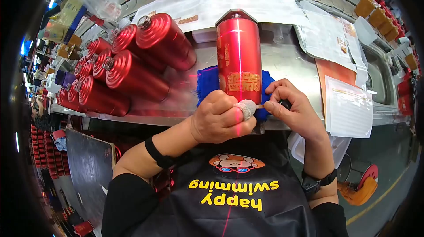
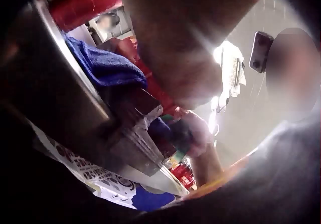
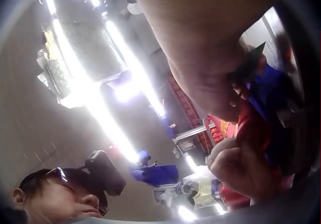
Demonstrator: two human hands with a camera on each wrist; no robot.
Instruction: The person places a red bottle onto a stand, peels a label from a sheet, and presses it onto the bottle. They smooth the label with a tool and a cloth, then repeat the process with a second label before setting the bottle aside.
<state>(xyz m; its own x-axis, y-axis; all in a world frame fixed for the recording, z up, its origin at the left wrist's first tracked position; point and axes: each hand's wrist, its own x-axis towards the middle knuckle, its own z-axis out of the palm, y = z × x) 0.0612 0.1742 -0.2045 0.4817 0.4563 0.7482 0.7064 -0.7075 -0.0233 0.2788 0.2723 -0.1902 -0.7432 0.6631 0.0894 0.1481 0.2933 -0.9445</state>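
Note:
A red bottle (image 1: 238, 56) with gold lettering lies on a blue cloth (image 1: 206, 84), its dark, angular part at the far end. At its near end, the left hand (image 1: 223, 120) has curled fingers, with a whitish wrapped piece (image 1: 246, 108) at the index finger and thumb. Close on the right, the right hand (image 1: 293, 107) pinches a thin, light stick-like piece that reaches the wrapped piece; something dark and round shows behind its fingers. In the right wrist view the left hand (image 3: 238, 171) is beside the red bottle. Fingers are largely hidden in the left wrist view.
Several red bottles (image 1: 137, 76) stand on the left of the metal table (image 1: 291, 60). White sheets (image 1: 221, 7) cover the back. A printed paper (image 1: 349, 109) hangs over the front edge at right, near a sink (image 1: 377, 78). Below is a plastic bin (image 1: 335, 148).

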